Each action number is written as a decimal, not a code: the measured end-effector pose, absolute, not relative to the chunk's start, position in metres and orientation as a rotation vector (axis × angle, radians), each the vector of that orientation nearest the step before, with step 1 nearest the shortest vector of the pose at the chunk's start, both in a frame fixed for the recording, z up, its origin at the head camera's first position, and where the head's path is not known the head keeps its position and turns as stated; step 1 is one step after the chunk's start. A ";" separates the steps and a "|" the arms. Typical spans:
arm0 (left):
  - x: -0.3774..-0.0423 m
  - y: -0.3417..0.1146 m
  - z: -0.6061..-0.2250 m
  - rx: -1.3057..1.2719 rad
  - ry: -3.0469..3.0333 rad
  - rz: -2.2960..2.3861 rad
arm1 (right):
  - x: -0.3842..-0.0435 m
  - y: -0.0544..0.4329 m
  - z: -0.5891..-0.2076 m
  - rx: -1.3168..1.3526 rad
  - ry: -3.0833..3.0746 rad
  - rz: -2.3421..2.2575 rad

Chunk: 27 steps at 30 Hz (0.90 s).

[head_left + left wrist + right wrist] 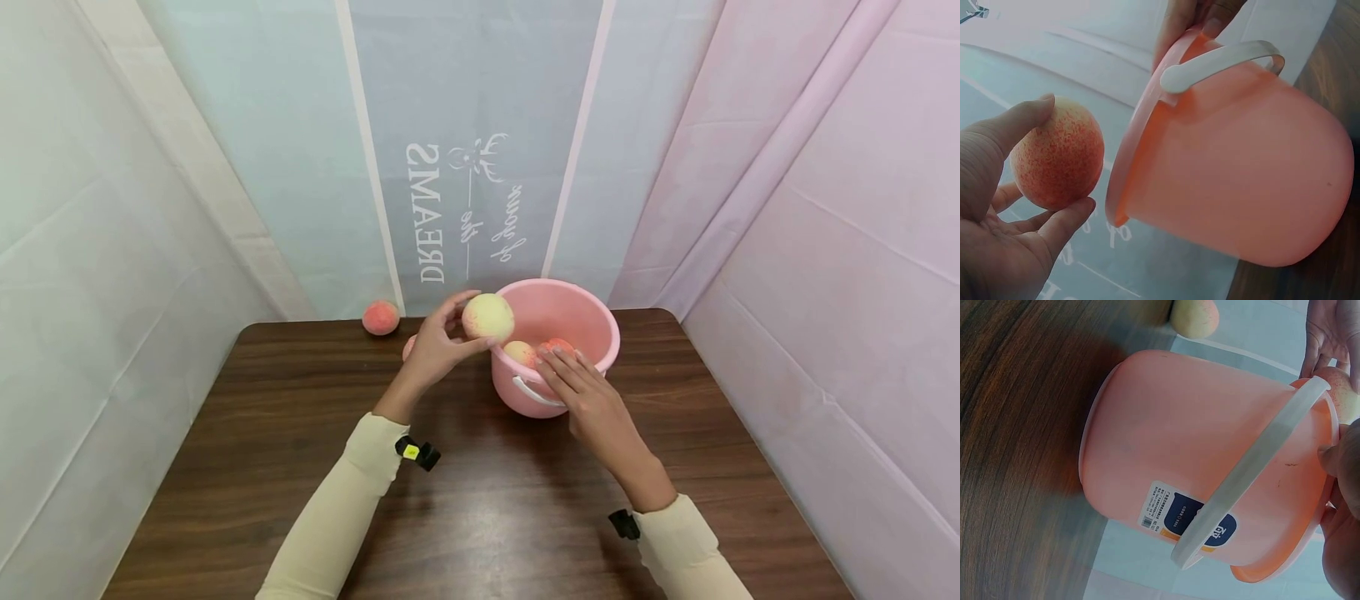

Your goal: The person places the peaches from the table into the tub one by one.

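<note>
My left hand holds a yellow-and-red peach between thumb and fingers, just above the left rim of a pink bucket. In the left wrist view this peach shows its red speckled side, beside the bucket's mouth. My right hand grips the bucket's near rim, its fingers reaching over into the mouth and its thumb outside, as the right wrist view shows. Inside the bucket lie a pale peach and a redder peach, partly covered by the right fingers.
A red peach sits at the back edge of the brown wooden table. Another peach is mostly hidden behind the left hand. The bucket's white handle hangs down in front. Cloth curtains stand behind the table and at both sides.
</note>
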<state>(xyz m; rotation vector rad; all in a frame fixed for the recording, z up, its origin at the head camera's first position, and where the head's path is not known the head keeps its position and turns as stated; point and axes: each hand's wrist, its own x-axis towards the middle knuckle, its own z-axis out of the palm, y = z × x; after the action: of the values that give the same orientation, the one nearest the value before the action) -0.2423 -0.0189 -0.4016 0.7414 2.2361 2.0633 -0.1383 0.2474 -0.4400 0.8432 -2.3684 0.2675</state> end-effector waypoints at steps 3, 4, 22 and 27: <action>-0.243 -0.017 -0.403 0.746 2.239 2.057 | -0.139 0.247 -0.441 0.846 -2.356 0.270; -0.243 -0.017 -0.403 0.748 2.240 2.055 | -0.139 0.247 -0.441 0.845 -2.356 0.269; -0.244 -0.006 -0.403 0.757 2.240 2.064 | -0.138 0.246 -0.441 0.831 -2.377 0.257; -0.245 -0.002 -0.402 0.777 2.249 2.039 | -0.138 0.246 -0.441 0.823 -2.386 0.254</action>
<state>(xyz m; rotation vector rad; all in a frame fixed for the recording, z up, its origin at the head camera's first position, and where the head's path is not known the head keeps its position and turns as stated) -0.2452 -0.0016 -0.4018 0.7772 2.2489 2.0392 -0.1379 0.2458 -0.4410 0.8232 -2.3858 0.2541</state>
